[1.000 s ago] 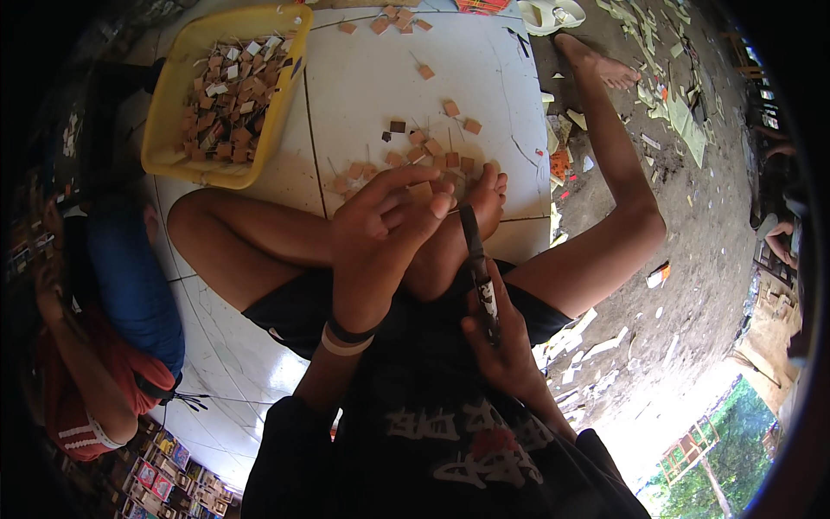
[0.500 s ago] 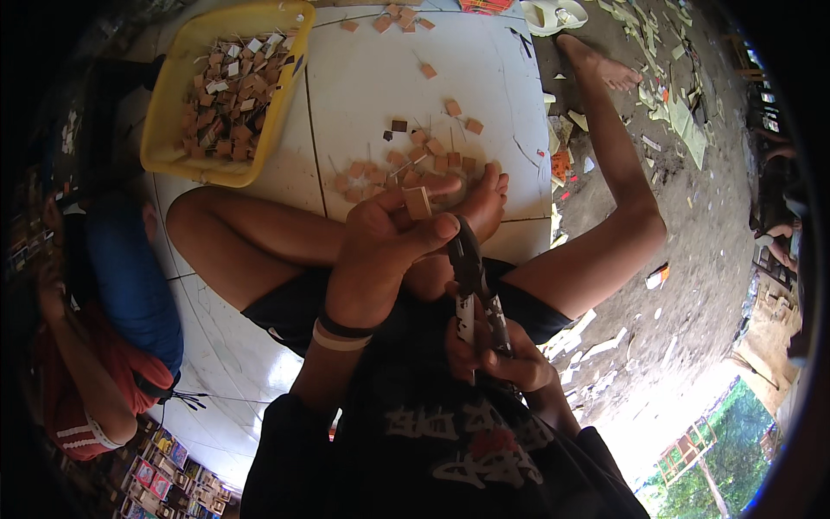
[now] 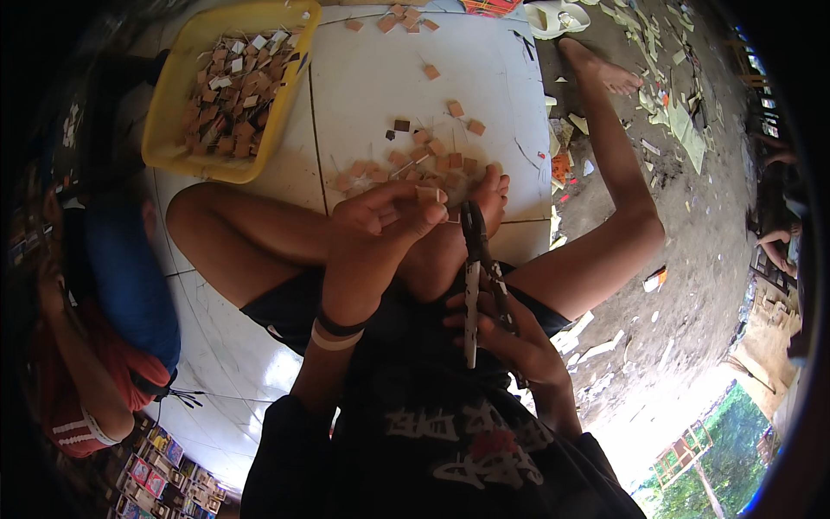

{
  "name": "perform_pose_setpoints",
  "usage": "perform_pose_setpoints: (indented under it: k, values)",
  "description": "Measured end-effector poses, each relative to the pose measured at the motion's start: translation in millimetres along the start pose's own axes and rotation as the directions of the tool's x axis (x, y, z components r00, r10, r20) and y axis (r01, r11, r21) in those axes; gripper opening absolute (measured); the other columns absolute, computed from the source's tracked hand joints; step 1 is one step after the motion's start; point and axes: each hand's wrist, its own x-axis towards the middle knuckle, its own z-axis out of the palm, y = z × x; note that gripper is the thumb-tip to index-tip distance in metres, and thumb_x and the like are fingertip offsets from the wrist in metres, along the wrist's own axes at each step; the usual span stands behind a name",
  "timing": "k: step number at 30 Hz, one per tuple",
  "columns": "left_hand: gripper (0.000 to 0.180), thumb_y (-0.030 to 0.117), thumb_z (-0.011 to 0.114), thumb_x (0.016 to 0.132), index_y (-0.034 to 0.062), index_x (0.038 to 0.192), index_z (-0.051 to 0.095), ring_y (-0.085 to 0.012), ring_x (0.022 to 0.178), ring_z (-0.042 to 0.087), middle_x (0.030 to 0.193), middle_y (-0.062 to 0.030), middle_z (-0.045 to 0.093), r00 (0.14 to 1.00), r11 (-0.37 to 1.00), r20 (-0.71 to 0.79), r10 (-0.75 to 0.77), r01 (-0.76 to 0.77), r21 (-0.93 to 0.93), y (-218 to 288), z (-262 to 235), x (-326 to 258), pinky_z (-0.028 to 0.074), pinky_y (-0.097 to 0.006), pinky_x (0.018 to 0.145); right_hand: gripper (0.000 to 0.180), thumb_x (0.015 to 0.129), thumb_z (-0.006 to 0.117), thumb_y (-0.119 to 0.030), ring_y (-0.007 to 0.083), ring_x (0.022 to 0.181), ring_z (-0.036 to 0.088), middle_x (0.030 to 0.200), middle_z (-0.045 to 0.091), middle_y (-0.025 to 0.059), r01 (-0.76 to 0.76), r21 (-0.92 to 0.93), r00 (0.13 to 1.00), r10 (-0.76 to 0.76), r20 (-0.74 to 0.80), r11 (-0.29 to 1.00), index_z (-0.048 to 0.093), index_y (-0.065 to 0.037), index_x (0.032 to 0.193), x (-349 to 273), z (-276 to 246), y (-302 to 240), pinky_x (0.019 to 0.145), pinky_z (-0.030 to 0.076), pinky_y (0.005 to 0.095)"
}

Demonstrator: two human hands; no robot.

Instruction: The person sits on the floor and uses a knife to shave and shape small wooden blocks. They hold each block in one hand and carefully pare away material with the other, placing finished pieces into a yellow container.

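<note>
My left hand (image 3: pixel 367 251) pinches a small brown square piece (image 3: pixel 428 195) between thumb and fingertips. A thin stem seems to stick out of it toward the pliers. In my right hand (image 3: pixel 523 346) is a pair of dark pliers (image 3: pixel 473 238) with worn, white-flecked handles. Their jaws point up, just right of the left thumb. Beyond my hands, more small brown square pieces (image 3: pixel 398 159) lie in a loose heap on the pale tiles, several with thin stems.
A yellow plastic basin (image 3: pixel 156 130) full of similar pieces stands at the far left. My bare foot (image 3: pixel 493 195) rests beside the heap. On the left sits another person (image 3: pixel 130 285). Scraps (image 3: pixel 687 130) litter the dirt floor at right, past the tile edge (image 3: pixel 548 130).
My left hand has turned, and the square piece now sits a little further right, tilted. The pliers stand more upright, their handles spread wider, with the right fingers loosened around them.
</note>
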Motion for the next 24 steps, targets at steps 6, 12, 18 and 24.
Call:
perform_pose_setpoints:
  k: [6,12,18,24]
  values:
    - [0.023,0.005,0.080,0.095,-0.0068,0.114,0.074,-0.0144,0.101,0.075,0.107,-0.0125,0.080,0.998,0.994,0.044,0.049,-0.053,0.099,-8.2,2.9,0.8,0.058,-0.025,0.091,0.066,0.108,0.061,-0.024,0.0264,0.130,0.061,0.146,0.054,0.0186,-0.058,0.110,0.991,0.043,0.130,0.992,0.031,-0.001,0.161,-11.9,5.2,-14.4,0.101,0.055,0.0382]
    - [0.022,0.001,0.080,0.093,-0.0076,0.113,0.075,-0.0142,0.102,0.075,0.108,-0.0134,0.080,0.992,0.987,0.078,0.100,-0.109,0.121,-8.1,1.7,1.5,0.058,-0.025,0.091,0.063,0.108,0.060,-0.022,0.0245,0.128,0.061,0.144,0.055,0.0173,-0.050,0.134,0.990,0.031,0.139,0.990,0.032,0.000,0.160,-12.0,6.8,-15.6,0.101,0.055,0.0376]
    - [0.022,-0.001,0.078,0.094,-0.0075,0.115,0.075,-0.0150,0.103,0.075,0.109,-0.0138,0.079,0.989,0.983,0.098,0.108,-0.122,0.141,-7.7,1.8,1.3,0.059,-0.026,0.093,0.060,0.107,0.060,-0.022,0.0209,0.120,0.062,0.139,0.057,0.0142,-0.034,0.137,0.991,0.016,0.131,0.990,0.035,0.000,0.158,-11.8,6.6,-13.1,0.098,0.055,0.0366]
    - [0.022,-0.001,0.077,0.094,-0.0075,0.115,0.075,-0.0161,0.104,0.075,0.110,-0.0138,0.078,0.987,0.984,0.108,0.119,-0.132,0.116,-8.7,1.8,-0.1,0.059,-0.027,0.096,0.082,0.103,0.064,-0.021,0.0247,0.119,0.063,0.135,0.057,0.0154,-0.049,0.118,0.990,0.033,0.135,0.992,0.017,0.000,0.167,-10.5,5.1,-11.8,0.103,0.055,0.0425]
